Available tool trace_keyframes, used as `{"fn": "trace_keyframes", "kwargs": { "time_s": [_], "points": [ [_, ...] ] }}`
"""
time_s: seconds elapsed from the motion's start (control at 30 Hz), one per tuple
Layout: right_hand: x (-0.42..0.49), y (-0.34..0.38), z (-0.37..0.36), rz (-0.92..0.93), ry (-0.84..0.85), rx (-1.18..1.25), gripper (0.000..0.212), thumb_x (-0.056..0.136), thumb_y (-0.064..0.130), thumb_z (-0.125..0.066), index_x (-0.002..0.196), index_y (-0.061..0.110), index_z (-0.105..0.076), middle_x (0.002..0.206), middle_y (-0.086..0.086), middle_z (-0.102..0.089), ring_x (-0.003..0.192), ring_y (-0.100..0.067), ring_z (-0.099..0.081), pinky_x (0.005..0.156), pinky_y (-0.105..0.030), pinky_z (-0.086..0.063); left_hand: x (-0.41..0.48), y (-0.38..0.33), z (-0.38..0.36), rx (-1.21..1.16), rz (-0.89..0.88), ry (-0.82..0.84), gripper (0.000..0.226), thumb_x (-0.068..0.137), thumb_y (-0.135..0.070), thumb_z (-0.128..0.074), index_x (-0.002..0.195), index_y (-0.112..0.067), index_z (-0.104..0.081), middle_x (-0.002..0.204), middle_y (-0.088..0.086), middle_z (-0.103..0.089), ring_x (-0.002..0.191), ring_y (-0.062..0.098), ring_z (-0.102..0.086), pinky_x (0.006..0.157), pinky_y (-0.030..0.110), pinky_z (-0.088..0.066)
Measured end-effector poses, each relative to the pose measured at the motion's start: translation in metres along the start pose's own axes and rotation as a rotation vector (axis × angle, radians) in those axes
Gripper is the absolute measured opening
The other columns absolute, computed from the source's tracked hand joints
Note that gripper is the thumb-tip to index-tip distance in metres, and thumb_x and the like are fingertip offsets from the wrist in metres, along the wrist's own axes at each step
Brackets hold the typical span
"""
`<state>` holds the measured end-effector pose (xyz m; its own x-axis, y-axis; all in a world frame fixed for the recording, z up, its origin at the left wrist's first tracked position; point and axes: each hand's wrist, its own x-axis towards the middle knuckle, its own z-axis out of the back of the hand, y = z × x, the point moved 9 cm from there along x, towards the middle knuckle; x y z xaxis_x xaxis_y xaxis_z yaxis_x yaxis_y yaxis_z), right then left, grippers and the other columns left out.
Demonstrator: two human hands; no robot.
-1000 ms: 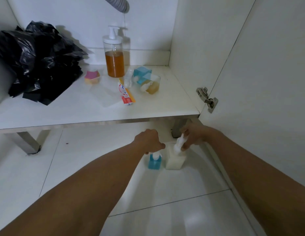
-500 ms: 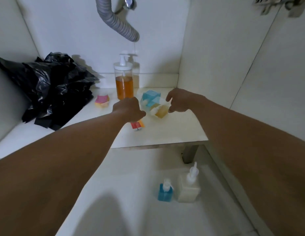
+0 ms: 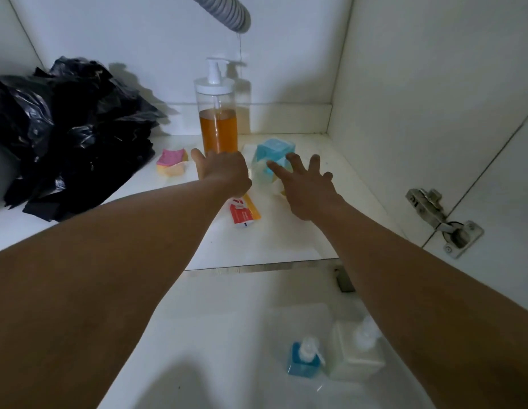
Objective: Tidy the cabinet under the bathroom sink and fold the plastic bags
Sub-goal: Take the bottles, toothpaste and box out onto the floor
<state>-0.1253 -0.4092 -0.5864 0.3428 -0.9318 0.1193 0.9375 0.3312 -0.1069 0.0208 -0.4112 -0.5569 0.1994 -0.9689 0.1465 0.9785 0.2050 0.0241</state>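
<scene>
Black plastic bags (image 3: pixel 65 134) lie crumpled in a heap at the left of the cabinet shelf (image 3: pixel 271 240), still unfolded and well apart from both hands. The step in hand looks like clearing the loose toiletries off the shelf. The left hand (image 3: pixel 224 169) reaches at the foot of the amber pump bottle (image 3: pixel 218 125) with its thumb stretched out and nothing in its grasp; whether it already touches the bottle I cannot tell. The right hand (image 3: pixel 307 184) is released, fingers spread, over the blue box (image 3: pixel 274 152) and a small clear item half hidden beneath it.

To do this well, the left hand should wrap the tall bottle low on its body, not by the pump head, and lift it straight up so the liquid stays level and the sponge (image 3: pixel 172 162) just beside it is not knocked. The right hand should settle on one item, the box, rather than raking several at once. The toothpaste tube (image 3: pixel 243 212) lies under the left wrist and could be swept off the edge as the arm draws back.

Half a second earlier both hands were curled and nearer the shelf's front; now they are deeper in and opened. A second ago they were down at the blue bottle (image 3: pixel 304 360) and white bottle (image 3: pixel 357 346), which now stand alone on the floor.
</scene>
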Motion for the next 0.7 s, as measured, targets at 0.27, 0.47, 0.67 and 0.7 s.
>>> {"fn": "trace_keyframes", "kwargs": {
  "time_s": [0.27,0.47,0.67,0.7],
  "points": [
    [-0.019,-0.011,0.031,-0.101,-0.163,-0.102,0.066,0.088,0.01,-0.06,0.144,0.022,-0.026,0.141,-0.008,-0.034,0.105,-0.04,-0.048,0.066,-0.036,-0.039,0.004,0.012,0.032,-0.06,0.043,-0.156,0.028,0.09,-0.033,-0.061,0.067,-0.018,-0.053,0.066,0.001,-0.056,0.069,0.02,-0.051,0.103,0.052,-0.026],
    [-0.053,-0.043,0.064,-0.201,-0.157,0.1,0.084,0.077,0.014,-0.076,0.141,0.017,-0.02,0.121,-0.008,-0.043,0.081,-0.029,-0.058,0.061,-0.037,-0.041,-0.006,0.012,0.075,-0.02,-0.011,-0.191,0.019,0.093,-0.029,-0.056,0.104,-0.014,-0.057,0.084,0.002,-0.059,0.072,0.022,-0.051,0.097,0.049,-0.03],
    [-0.099,-0.057,0.1,-0.169,-0.019,0.353,0.099,0.068,0.027,-0.086,0.143,0.02,-0.023,0.127,-0.011,-0.045,0.104,-0.033,-0.059,0.081,-0.042,-0.053,-0.058,-0.003,0.13,0.023,-0.123,-0.189,0.024,0.097,-0.039,-0.049,0.087,-0.018,-0.056,0.074,-0.001,-0.05,0.069,0.021,-0.05,0.097,0.048,-0.027],
    [-0.109,-0.057,0.102,-0.164,0.027,0.37,0.098,0.068,0.028,-0.087,0.143,0.021,-0.024,0.128,-0.011,-0.045,0.105,-0.032,-0.058,0.08,-0.042,-0.055,-0.069,-0.008,0.139,0.015,-0.139,-0.182,0.028,0.097,-0.041,-0.049,0.082,-0.017,-0.052,0.074,0.0,-0.051,0.068,0.02,-0.049,0.098,0.048,-0.027]
  ]
}}
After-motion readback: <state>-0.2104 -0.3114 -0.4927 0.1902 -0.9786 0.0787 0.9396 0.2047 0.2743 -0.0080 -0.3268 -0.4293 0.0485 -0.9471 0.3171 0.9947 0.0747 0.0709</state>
